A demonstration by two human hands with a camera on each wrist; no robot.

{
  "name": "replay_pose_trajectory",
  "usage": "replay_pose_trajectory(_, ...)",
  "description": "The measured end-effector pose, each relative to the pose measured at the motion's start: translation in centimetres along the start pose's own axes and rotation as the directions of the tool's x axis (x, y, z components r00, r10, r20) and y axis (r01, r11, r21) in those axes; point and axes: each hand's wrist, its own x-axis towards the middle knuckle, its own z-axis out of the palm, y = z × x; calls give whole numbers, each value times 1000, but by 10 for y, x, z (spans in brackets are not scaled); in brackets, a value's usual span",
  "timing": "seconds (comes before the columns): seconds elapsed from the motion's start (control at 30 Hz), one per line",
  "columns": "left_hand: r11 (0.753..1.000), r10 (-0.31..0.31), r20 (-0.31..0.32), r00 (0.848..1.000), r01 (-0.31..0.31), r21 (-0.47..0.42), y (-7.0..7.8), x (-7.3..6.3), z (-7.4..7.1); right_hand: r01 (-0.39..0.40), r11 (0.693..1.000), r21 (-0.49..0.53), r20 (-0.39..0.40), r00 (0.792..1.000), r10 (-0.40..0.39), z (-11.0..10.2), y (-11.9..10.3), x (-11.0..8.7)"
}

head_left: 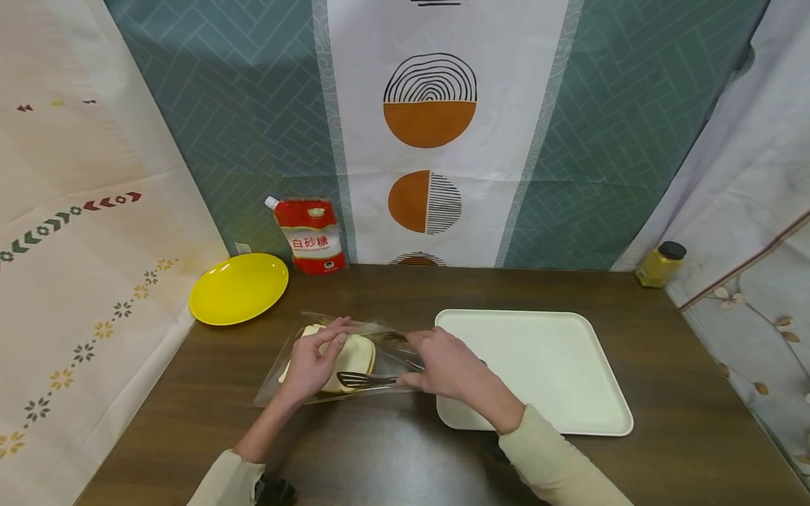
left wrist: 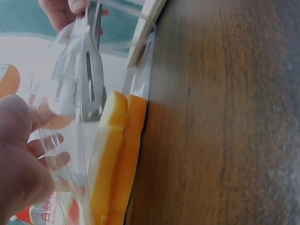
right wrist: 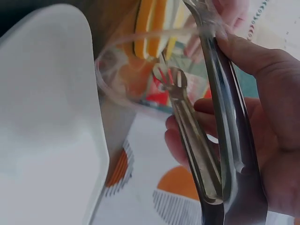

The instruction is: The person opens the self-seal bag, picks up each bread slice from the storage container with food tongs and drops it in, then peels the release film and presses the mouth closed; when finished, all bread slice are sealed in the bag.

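A clear plastic bag (head_left: 394, 360) lies on the table with slices of bread (head_left: 356, 357) inside. My left hand (head_left: 314, 360) is over the bag's left part, pinching its upper film between thumb and fingers. In my right hand (head_left: 451, 365) I hold metal tongs (right wrist: 234, 136) at the bag's mouth, which opens to the right. The slotted tong heads (left wrist: 91, 75) point left into the bag, and in the head view one overlaps the bread's near edge. The left wrist view shows two bread slices standing side by side behind the film, close to the tong tips.
A cream tray (head_left: 538, 372) lies right of the bag, partly under my right forearm. At the back left are a yellow plate (head_left: 239, 289) and a red-and-white pouch (head_left: 311, 239). A small yellow jar with a black lid (head_left: 660, 265) stands at the back right corner.
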Motion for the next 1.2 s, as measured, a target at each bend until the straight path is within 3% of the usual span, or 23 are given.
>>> replay_pose_trajectory(0.2,999,-19,0,1000,19,29,-2,0,1,-56,997,50,3,998,56,-12,7,-25)
replay_pose_trajectory(0.4,999,-34,21,999,33,35,-3,-7,2,-94,990,107,-7,995,96,-11,16,-63)
replay_pose_trajectory(0.57,999,-33,17,999,33,40,-4,-11,2,-122,983,135,-92,987,135,-10,23,-92)
replay_pose_trajectory(0.8,999,-4,5,1000,4,43,-4,-9,3,-171,977,124,-222,955,195,-16,37,-120)
replay_pose_trajectory(1.2,999,35,-19,999,-34,40,-5,-5,4,-289,950,115,-348,884,311,-32,66,-151)
